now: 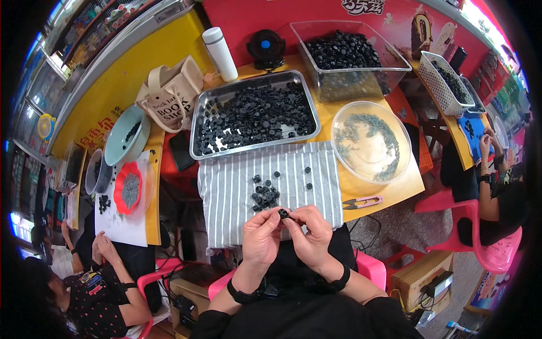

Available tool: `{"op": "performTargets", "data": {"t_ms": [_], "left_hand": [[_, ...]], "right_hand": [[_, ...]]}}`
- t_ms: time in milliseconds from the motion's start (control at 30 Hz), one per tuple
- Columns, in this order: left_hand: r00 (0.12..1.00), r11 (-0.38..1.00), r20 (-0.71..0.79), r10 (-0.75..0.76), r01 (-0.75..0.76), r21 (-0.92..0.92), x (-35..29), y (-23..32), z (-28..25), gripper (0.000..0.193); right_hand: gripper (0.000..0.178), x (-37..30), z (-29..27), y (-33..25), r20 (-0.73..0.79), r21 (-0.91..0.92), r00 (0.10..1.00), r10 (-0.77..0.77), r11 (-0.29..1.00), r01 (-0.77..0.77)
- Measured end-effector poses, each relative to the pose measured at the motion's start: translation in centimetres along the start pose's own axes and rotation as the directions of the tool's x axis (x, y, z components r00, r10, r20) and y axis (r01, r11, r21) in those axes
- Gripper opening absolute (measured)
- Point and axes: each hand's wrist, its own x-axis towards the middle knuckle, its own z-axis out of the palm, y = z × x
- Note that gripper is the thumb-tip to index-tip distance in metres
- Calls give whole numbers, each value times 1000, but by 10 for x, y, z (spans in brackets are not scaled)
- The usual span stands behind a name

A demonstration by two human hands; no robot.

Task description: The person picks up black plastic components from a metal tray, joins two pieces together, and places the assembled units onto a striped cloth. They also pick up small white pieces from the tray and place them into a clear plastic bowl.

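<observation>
Both hands meet in front of me, just past the near edge of a grey-and-white striped cloth [231, 198]. The thumb and forefinger of my left hand [262, 237] pinch a small round black part [283, 213]. My right hand [309, 234] grips the same part from the other side, its fingers closed. Anything smaller between the fingertips is too tiny to make out. A loose heap of similar black parts [265, 196] lies on the cloth beyond my hands, with a few single ones off to the right.
Past the cloth stands a metal tray [195, 141] of black parts. Right of it are a clear bin [361, 76] with black caps, a round clear tub [339, 152] and pink-handled thread snips [364, 202]. A white bottle [221, 53] and canvas bag [172, 93] stand behind. People sit at both sides.
</observation>
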Motion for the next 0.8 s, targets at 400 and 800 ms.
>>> {"op": "performTargets", "data": {"t_ms": [400, 800], "left_hand": [[999, 999, 41, 33, -33, 3, -3, -2, 0, 16], [992, 999, 121, 30, -31, 7, -6, 5, 6, 19]], "right_hand": [[21, 0, -2, -2, 23, -81, 994, -104, 991, 106], [24, 0, -4, -8, 6, -100, 984, -178, 979, 178]]}}
